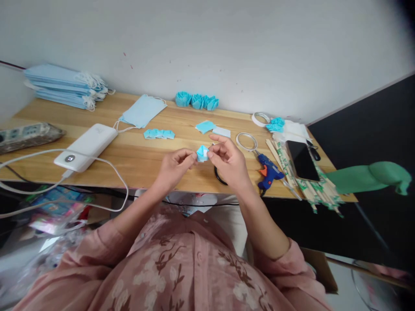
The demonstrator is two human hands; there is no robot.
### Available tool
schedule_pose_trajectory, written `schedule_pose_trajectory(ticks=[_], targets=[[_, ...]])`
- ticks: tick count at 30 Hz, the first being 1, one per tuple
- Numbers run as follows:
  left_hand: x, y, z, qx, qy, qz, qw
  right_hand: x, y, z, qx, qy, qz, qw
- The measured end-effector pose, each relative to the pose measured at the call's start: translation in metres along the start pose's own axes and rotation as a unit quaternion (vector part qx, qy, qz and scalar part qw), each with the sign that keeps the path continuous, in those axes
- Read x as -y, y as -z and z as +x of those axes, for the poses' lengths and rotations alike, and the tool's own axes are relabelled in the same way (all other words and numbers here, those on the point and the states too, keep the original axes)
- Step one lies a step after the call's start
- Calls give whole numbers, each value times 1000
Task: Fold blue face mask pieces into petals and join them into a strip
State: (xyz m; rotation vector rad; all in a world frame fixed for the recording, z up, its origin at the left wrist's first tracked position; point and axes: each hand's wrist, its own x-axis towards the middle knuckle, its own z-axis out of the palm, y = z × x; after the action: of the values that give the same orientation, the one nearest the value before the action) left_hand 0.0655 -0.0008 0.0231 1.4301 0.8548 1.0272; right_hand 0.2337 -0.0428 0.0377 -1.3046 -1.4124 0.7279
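PROGRESS: small blue folded fabric piece (202,154), above the brown wooden desk (136,149), seemed part-shaped; at its 12 o'clock, three blue crinkled fabric rosettes (197,101) looked complete, flat blue fabric scrap (205,126) unworked | POSE: left hand (175,166), angled from 8 o'clock, pinched its 9-o'clock edge; right hand (231,160), from 5 o'clock, its 3-o'clock edge

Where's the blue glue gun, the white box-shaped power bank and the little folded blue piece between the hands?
Blue glue gun (271,167): head view, on its body.
White box-shaped power bank (88,144): head view, on its top face.
Little folded blue piece (202,152): head view, on its middle.
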Motion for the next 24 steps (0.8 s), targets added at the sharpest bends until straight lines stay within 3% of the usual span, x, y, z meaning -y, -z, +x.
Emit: schedule_pose_trajectory(ticks=[9, 14, 19, 24], targets=[[-13, -1, 11, 13, -24, 25, 999, 12, -1, 1, 5, 39, -88, 995], [-6, -1, 13, -50, -36, 18, 998, 18, -3, -4, -92, 96, -158, 979], [-5, -2, 11, -67, -49, -1, 997, 20, -12, -7, -38, 78, -207, 975], [-3, -2, 8, -55, -75, 12, 996, 17, -17, -3, -46, 50, -189, 980]])
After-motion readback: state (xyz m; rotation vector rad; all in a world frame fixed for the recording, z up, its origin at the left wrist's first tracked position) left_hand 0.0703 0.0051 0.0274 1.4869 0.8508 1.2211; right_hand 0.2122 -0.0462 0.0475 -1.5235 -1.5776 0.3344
